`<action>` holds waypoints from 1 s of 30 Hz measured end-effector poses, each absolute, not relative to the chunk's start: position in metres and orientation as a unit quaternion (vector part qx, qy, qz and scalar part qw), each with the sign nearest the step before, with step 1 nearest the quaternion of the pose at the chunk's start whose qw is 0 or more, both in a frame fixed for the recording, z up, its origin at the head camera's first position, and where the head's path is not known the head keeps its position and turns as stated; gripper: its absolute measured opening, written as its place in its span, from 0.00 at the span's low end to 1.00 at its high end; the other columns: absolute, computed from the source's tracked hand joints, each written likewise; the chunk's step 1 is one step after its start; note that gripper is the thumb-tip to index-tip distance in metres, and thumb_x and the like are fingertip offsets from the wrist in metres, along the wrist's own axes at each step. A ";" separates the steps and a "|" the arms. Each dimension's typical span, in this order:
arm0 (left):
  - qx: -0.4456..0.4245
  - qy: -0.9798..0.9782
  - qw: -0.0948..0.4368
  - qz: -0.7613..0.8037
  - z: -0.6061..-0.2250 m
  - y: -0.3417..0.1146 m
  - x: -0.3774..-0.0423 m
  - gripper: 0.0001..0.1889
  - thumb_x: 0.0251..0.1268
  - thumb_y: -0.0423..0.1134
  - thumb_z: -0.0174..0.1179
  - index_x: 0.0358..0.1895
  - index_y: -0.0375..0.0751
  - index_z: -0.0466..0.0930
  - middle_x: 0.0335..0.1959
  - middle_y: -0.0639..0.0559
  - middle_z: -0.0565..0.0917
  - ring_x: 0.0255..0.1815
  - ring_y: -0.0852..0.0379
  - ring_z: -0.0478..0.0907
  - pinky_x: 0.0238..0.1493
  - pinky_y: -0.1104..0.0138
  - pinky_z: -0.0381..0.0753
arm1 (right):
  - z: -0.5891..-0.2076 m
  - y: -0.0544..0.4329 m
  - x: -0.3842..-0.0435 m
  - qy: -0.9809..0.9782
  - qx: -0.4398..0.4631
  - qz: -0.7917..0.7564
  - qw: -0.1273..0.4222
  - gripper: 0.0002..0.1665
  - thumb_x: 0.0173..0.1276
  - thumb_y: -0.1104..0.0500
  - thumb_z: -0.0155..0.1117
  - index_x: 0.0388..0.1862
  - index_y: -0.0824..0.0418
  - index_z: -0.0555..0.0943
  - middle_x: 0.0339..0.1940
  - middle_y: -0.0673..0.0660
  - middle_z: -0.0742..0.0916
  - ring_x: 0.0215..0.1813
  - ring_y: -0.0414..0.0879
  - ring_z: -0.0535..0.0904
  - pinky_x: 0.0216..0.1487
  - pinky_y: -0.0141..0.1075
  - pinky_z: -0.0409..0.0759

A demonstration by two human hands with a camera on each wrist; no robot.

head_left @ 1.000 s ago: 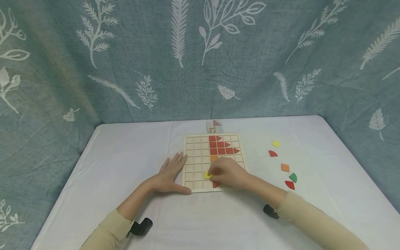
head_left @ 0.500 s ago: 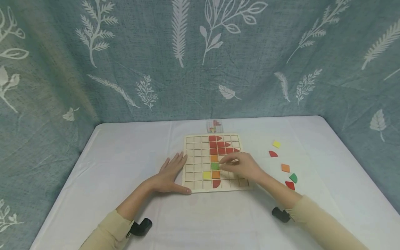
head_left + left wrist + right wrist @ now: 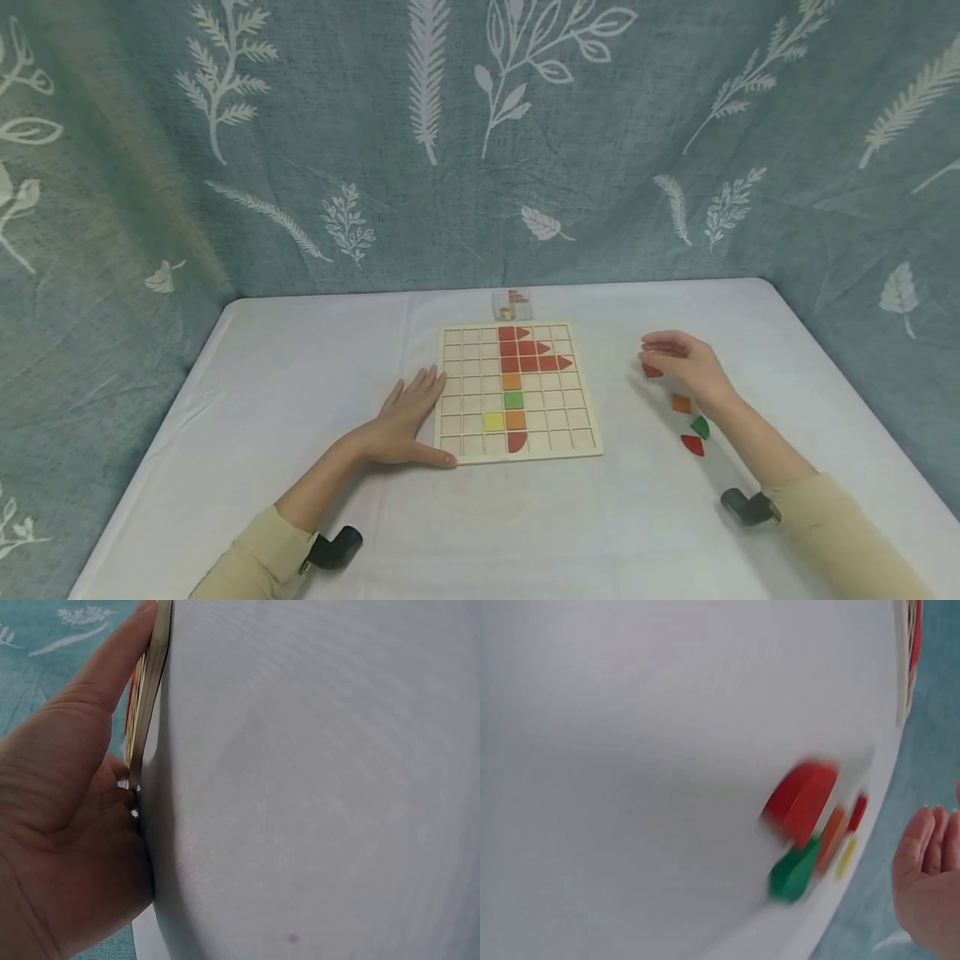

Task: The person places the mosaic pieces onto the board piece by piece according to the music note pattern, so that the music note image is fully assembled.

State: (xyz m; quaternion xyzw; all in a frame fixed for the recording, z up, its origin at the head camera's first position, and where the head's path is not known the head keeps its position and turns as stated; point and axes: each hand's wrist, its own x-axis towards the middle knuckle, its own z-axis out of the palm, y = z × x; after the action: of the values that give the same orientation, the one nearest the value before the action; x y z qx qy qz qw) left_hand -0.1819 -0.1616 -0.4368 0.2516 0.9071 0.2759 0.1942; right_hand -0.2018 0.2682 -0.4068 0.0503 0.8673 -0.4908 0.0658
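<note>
My left hand (image 3: 401,427) lies with spread, straight fingers against the left edge of the wooden grid board (image 3: 555,435), its thumb (image 3: 112,664) on the near left corner. Set in the board are rows of red pieces (image 3: 528,363), orange squares (image 3: 512,382), a green square (image 3: 513,401), a yellow square (image 3: 493,422) and a red rounded piece (image 3: 516,442). My right hand (image 3: 693,371) hovers with bent fingers above a red quarter-round piece (image 3: 652,370), nothing in its grasp. In the right wrist view a loose yellow piece (image 3: 846,857) shows; the hand hides it in the head view.
Right of the board lie a loose orange square (image 3: 681,404), a green quarter-round piece (image 3: 700,427) and another red quarter-round piece (image 3: 693,445). A small pattern card (image 3: 512,304) lies behind the board. A patterned curtain (image 3: 420,200) hangs along the table's back edge.
My right hand has left the board and moved right to the loose pieces. The green and lower orange squares, covered by it a second ago, now show in the grid. My left hand stays put.
</note>
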 end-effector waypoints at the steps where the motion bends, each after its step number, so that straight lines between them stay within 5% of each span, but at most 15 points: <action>1: 0.251 0.908 0.194 0.275 -0.437 -0.162 -0.182 0.65 0.46 0.64 0.71 0.77 0.31 0.41 0.79 0.36 0.40 0.79 0.42 0.31 0.74 0.46 0.28 | -0.407 0.274 -0.202 0.867 0.055 -0.491 0.066 0.31 0.71 0.46 0.62 0.65 0.65 0.73 0.60 0.64 0.80 0.57 0.52 0.77 0.61 0.45 0.75; 13: 0.249 0.909 0.195 0.273 -0.437 -0.162 -0.183 0.65 0.45 0.64 0.71 0.77 0.32 0.41 0.79 0.36 0.40 0.79 0.43 0.31 0.74 0.47 0.27 | -0.410 0.304 -0.217 0.895 0.096 -0.428 0.083 0.31 0.73 0.52 0.59 0.69 0.67 0.68 0.67 0.70 0.72 0.67 0.64 0.65 0.67 0.59 0.64; 30: 0.248 0.907 0.198 0.276 -0.437 -0.161 -0.182 0.65 0.45 0.64 0.72 0.78 0.34 0.41 0.79 0.39 0.39 0.79 0.44 0.30 0.75 0.48 0.28 | -0.422 0.300 -0.226 0.939 0.067 -0.334 0.035 0.23 0.68 0.58 0.65 0.57 0.70 0.77 0.49 0.70 0.82 0.50 0.60 0.76 0.53 0.52 0.78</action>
State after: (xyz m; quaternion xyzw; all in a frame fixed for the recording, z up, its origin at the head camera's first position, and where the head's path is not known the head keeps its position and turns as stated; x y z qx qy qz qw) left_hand -0.1823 -0.1613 -0.4367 0.2482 0.9072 0.2763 0.1978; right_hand -0.2264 0.3004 -0.4220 0.0673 0.9395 -0.3340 0.0351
